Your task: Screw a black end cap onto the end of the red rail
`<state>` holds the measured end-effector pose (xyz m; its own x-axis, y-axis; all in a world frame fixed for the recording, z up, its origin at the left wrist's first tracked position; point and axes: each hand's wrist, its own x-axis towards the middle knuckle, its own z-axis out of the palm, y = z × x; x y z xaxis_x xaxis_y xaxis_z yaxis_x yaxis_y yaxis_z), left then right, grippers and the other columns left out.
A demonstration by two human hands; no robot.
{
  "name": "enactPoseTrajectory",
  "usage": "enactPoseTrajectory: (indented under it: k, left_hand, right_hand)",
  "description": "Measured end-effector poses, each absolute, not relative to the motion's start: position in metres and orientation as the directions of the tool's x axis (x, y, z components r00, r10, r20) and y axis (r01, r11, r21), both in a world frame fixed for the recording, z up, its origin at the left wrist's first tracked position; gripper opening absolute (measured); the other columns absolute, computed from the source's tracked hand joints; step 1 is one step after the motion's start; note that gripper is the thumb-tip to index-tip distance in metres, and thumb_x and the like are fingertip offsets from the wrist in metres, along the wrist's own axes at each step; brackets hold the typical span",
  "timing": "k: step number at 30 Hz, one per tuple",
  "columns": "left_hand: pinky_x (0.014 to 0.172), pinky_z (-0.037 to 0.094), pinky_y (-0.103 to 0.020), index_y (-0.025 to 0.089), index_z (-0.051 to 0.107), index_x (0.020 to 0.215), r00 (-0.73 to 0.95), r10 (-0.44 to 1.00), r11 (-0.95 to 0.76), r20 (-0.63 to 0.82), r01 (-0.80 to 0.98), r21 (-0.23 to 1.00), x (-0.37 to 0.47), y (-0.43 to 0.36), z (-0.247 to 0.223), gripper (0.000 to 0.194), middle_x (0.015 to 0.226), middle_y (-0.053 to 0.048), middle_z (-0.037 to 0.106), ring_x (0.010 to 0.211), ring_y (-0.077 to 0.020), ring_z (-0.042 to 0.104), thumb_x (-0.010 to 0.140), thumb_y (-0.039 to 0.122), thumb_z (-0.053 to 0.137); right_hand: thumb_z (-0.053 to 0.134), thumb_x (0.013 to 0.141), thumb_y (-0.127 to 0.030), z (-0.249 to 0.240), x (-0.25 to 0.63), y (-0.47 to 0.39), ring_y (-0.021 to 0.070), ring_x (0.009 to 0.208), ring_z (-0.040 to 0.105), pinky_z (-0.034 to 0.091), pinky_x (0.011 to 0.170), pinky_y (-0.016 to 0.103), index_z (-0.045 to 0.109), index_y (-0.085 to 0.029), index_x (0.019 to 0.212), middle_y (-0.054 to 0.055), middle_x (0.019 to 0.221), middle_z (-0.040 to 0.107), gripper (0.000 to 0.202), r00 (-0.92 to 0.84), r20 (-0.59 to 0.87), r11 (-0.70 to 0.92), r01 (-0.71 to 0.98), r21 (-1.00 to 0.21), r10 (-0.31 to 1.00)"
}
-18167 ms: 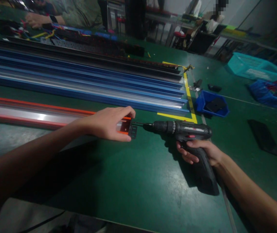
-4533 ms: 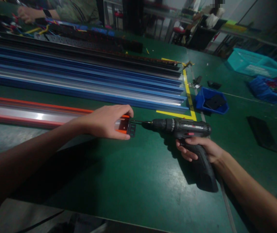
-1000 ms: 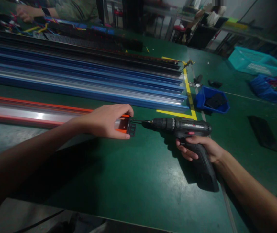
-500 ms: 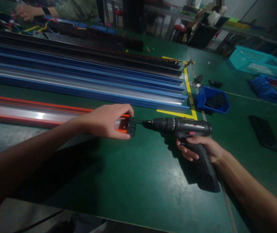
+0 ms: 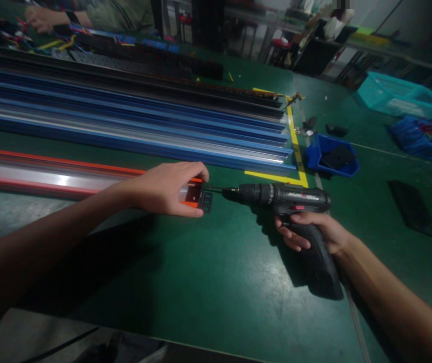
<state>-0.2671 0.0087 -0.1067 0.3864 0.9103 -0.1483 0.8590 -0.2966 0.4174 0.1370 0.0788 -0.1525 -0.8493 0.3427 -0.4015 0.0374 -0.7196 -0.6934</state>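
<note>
My left hand (image 5: pixel 170 190) is closed around the right end of a long orange-edged metal profile (image 5: pixel 62 179), thumb and fingers on either side of it. A small black end cap (image 5: pixel 207 200) with slots sits against that end, by my fingertips. In my right hand (image 5: pixel 314 229) is a black cordless drill (image 5: pixel 287 196), held by its grip with a finger at the trigger. Its long thin bit (image 5: pixel 221 189) points left and reaches the end cap; the exact contact point is too small to make out.
Several blue profiles (image 5: pixel 132 121) lie behind, beside yellow tape (image 5: pixel 293 136). To the right are a blue bin (image 5: pixel 331 156) with black parts, a dark flat piece (image 5: pixel 413 207) and a teal crate (image 5: pixel 403 96). Another person's hand (image 5: pixel 42 19) is near wires at upper left.
</note>
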Motion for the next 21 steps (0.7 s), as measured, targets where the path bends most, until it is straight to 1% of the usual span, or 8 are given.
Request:
enactPoseTrajectory:
  k: [7, 16, 21]
  left_hand:
    - [0.087, 0.047, -0.035, 0.027, 0.060, 0.129, 0.381, 0.913, -0.292, -0.149, 0.862, 0.416, -0.2674, 0.0087, -0.1071, 0.070, 0.126, -0.007, 0.072, 0.107, -0.0292, 0.069, 0.079, 0.073, 0.075]
    - [0.087, 0.047, -0.034, 0.027, 0.059, 0.128, 0.393, 0.909, -0.304, -0.138, 0.852, 0.427, -0.2683, 0.0090, -0.1084, 0.070, 0.124, -0.006, 0.072, 0.106, -0.0287, 0.069, 0.079, 0.074, 0.076]
    - [0.088, 0.048, -0.035, 0.026, 0.059, 0.129, 0.385, 0.911, -0.294, -0.147, 0.857, 0.424, -0.2677, 0.0087, -0.1073, 0.070, 0.127, -0.007, 0.072, 0.108, -0.0292, 0.070, 0.079, 0.073, 0.075]
  right_hand:
    - [0.078, 0.098, -0.031, -0.1540, 0.1369, 0.0792, 0.0068, 0.050, 0.057, 0.059, 0.060, 0.023, 0.080, -0.010, 0.110, 0.006, 0.085, 0.075, 0.024, -0.857, -0.384, -0.716, 0.026, -0.698, 0.343]
    - [0.077, 0.099, -0.029, -0.1523, 0.1362, 0.0789, 0.0070, 0.051, 0.060, 0.060, 0.061, 0.023, 0.080, -0.008, 0.112, 0.007, 0.086, 0.076, 0.025, -0.856, -0.387, -0.725, 0.021, -0.689, 0.343]
    - [0.078, 0.098, -0.031, -0.1539, 0.1367, 0.0794, 0.0071, 0.051, 0.061, 0.060, 0.061, 0.023, 0.080, -0.008, 0.112, 0.007, 0.086, 0.076, 0.027, -0.859, -0.384, -0.726, 0.021, -0.688, 0.338]
